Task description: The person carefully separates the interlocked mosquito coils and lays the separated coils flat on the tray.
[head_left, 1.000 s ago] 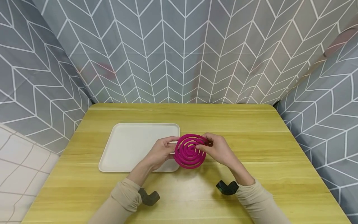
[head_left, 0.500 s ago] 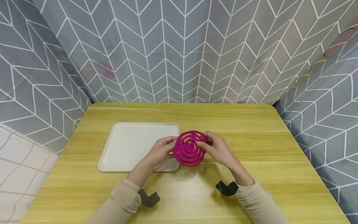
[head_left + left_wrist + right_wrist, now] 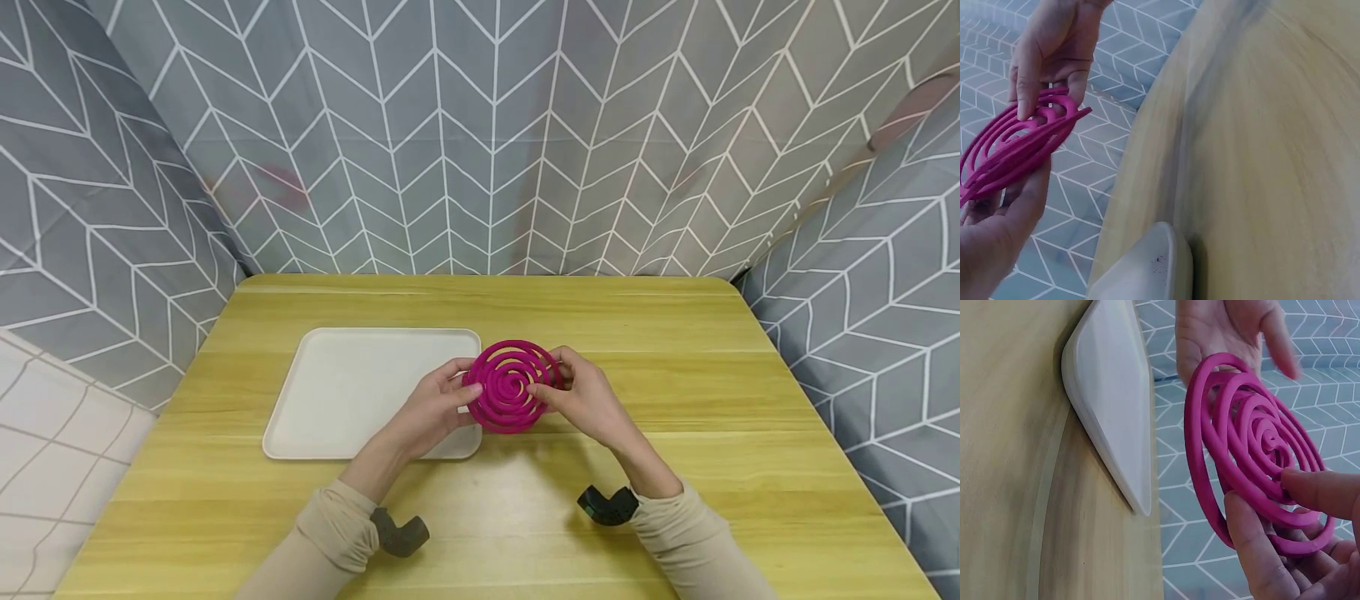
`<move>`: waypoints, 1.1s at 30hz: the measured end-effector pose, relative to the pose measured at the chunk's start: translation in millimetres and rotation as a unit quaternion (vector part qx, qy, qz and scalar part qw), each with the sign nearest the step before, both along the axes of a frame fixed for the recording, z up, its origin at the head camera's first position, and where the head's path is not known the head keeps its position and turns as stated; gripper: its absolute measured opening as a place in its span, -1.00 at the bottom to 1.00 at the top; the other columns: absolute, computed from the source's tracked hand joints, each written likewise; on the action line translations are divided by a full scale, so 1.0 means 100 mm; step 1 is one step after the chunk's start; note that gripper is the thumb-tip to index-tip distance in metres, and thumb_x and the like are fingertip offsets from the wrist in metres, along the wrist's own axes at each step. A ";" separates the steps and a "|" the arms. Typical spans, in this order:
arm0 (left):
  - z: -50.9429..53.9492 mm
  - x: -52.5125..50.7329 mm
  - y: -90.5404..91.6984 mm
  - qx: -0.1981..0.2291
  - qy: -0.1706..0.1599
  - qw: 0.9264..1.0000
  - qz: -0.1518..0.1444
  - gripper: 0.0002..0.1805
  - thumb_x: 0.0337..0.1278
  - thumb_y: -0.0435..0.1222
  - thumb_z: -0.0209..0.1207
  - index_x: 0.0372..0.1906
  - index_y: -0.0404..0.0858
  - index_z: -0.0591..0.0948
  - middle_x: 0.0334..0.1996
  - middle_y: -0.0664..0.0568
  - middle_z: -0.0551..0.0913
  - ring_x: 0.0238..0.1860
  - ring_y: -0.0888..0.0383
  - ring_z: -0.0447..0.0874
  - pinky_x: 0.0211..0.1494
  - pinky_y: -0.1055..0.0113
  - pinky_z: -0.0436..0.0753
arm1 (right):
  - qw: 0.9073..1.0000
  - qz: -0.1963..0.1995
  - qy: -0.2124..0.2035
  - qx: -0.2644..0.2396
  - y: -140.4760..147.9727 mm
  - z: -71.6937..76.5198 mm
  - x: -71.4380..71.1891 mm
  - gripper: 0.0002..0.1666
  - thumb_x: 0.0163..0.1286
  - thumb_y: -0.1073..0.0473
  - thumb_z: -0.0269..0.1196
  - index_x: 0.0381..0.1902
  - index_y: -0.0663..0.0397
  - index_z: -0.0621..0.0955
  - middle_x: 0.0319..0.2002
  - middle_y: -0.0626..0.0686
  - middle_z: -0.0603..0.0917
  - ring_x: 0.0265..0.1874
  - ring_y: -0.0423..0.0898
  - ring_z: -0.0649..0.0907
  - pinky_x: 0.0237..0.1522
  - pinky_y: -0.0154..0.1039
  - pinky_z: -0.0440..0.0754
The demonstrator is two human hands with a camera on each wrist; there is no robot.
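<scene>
A magenta coil of concentric spiral rings (image 3: 512, 386) is held above the table between both hands, its face tilted toward the head camera. The left hand (image 3: 432, 406) holds the coil's left rim, with fingers behind it and the thumb at its front edge. On the opposite side, the right hand (image 3: 587, 397) pinches the coil, thumb on the front near the centre and fingers behind. Seen by the right wrist camera, the stacked rings (image 3: 1195, 456) stand slightly apart. From the left wrist, the coil (image 3: 1007, 164) shows nearly edge-on. Some fingertips are hidden behind the rings.
A white rectangular tray (image 3: 367, 375) lies on the wooden table (image 3: 660, 325), left of the coil and partly behind the left hand. Grey patterned curtains (image 3: 465, 150) enclose the table's back and sides. Each wrist wears a dark camera mount (image 3: 609, 505).
The coil has moved a little upward in the head view and its tilt has changed slightly. The left thumb has come round to the front of the rim. The tray is unmoved.
</scene>
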State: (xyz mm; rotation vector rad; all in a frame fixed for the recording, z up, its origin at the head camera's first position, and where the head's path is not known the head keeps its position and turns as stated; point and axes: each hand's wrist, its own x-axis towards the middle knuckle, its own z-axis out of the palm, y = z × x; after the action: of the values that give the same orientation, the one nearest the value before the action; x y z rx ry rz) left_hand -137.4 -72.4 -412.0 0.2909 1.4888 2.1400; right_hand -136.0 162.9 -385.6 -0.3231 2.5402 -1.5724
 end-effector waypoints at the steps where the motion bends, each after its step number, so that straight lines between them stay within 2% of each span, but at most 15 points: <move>1: 0.00 0.00 0.00 -0.012 0.007 1.000 0.001 -0.62 0.43 -0.35 -0.01 0.26 -0.30 0.31 -0.12 0.15 0.63 -0.17 0.27 0.68 -0.07 0.31 0.70 | 1.000 0.002 -0.001 -0.004 0.00 0.00 0.00 -0.61 0.25 0.27 0.36 -0.02 0.24 0.50 -0.30 0.21 0.74 -0.42 -0.12 0.71 -0.34 -0.04 0.76; 4: 0.00 0.00 0.02 -0.053 0.027 0.998 0.003 -0.56 0.41 -0.40 0.02 0.31 -0.35 0.29 -0.12 0.12 0.65 -0.20 0.26 0.71 -0.10 0.36 0.72 | 1.000 0.013 0.000 -0.004 0.02 -0.01 0.00 -0.57 0.26 0.27 0.35 0.04 0.24 0.48 -0.30 0.22 0.74 -0.44 -0.10 0.71 -0.37 -0.08 0.75; 8: -0.02 0.00 0.02 -0.088 0.040 0.995 -0.002 -0.57 0.43 -0.39 0.00 0.33 -0.36 0.33 -0.12 0.06 0.69 -0.22 0.26 0.72 -0.12 0.35 0.73 | 1.000 0.018 0.012 0.010 0.03 -0.01 -0.01 -0.57 0.27 0.24 0.34 0.06 0.19 0.49 -0.33 0.17 0.73 -0.44 -0.12 0.68 -0.43 -0.26 0.68; 14: -0.05 0.00 0.02 -0.130 0.055 0.990 -0.011 -0.56 0.42 -0.36 0.02 0.34 -0.30 0.38 -0.07 -0.13 0.72 -0.22 0.25 0.73 -0.09 0.25 0.75 | 1.000 0.023 0.011 -0.003 0.00 0.00 -0.01 -0.62 0.26 0.23 0.36 -0.02 0.20 0.49 -0.27 0.19 0.75 -0.37 -0.13 0.70 -0.36 -0.34 0.67; 17: -0.06 0.00 0.02 -0.131 0.054 0.990 -0.013 -0.57 0.44 -0.36 -0.01 0.34 -0.30 0.38 -0.06 -0.17 0.71 -0.22 0.25 0.73 -0.07 0.19 0.76 | 1.000 0.028 0.005 -0.009 -0.01 -0.01 0.00 -0.64 0.26 0.24 0.35 -0.06 0.21 0.47 -0.27 0.19 0.76 -0.38 -0.13 0.70 -0.35 -0.34 0.68; 20: -0.05 0.00 0.01 -0.121 0.044 0.992 -0.016 -0.57 0.46 -0.37 -0.05 0.35 -0.31 0.35 -0.10 -0.10 0.72 -0.22 0.25 0.72 -0.08 0.18 0.76 | 0.999 0.031 0.001 -0.010 -0.01 -0.01 0.00 -0.63 0.28 0.24 0.34 -0.05 0.21 0.46 -0.30 0.19 0.76 -0.41 -0.14 0.70 -0.36 -0.34 0.67; 25: -0.05 0.00 0.01 -0.095 0.021 0.995 -0.010 -0.57 0.42 -0.43 -0.04 0.33 -0.35 0.30 -0.20 0.07 0.70 -0.25 0.25 0.70 -0.14 0.27 0.75 | 1.000 0.025 0.001 -0.018 0.00 -0.02 0.00 -0.59 0.30 0.25 0.32 0.04 0.22 0.45 -0.30 0.22 0.75 -0.44 -0.16 0.69 -0.42 -0.32 0.67; 31: -0.04 -0.01 0.02 -0.084 0.017 0.996 0.007 -0.56 0.36 -0.48 -0.01 0.30 -0.39 0.29 -0.22 0.08 0.68 -0.30 0.26 0.69 -0.20 0.34 0.73 | 0.999 0.024 -0.010 -0.028 0.00 -0.03 -0.01 -0.56 0.30 0.28 0.31 0.09 0.23 0.44 -0.34 0.24 0.74 -0.50 -0.15 0.70 -0.45 -0.14 0.72; 33: -0.04 -0.01 0.02 -0.089 0.019 0.996 0.009 -0.56 0.37 -0.47 -0.01 0.31 -0.38 0.31 -0.21 0.07 0.69 -0.29 0.26 0.70 -0.19 0.33 0.74 | 0.999 0.027 -0.011 -0.026 0.00 -0.03 -0.01 -0.53 0.29 0.27 0.32 0.11 0.22 0.45 -0.36 0.23 0.73 -0.50 -0.14 0.70 -0.44 -0.14 0.73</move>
State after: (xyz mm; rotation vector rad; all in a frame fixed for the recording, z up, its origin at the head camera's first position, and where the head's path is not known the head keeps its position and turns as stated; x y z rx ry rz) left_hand -138.6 -70.7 -416.0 0.2564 1.6967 2.0091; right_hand -136.9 162.5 -388.2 -0.3749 2.4558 -1.6161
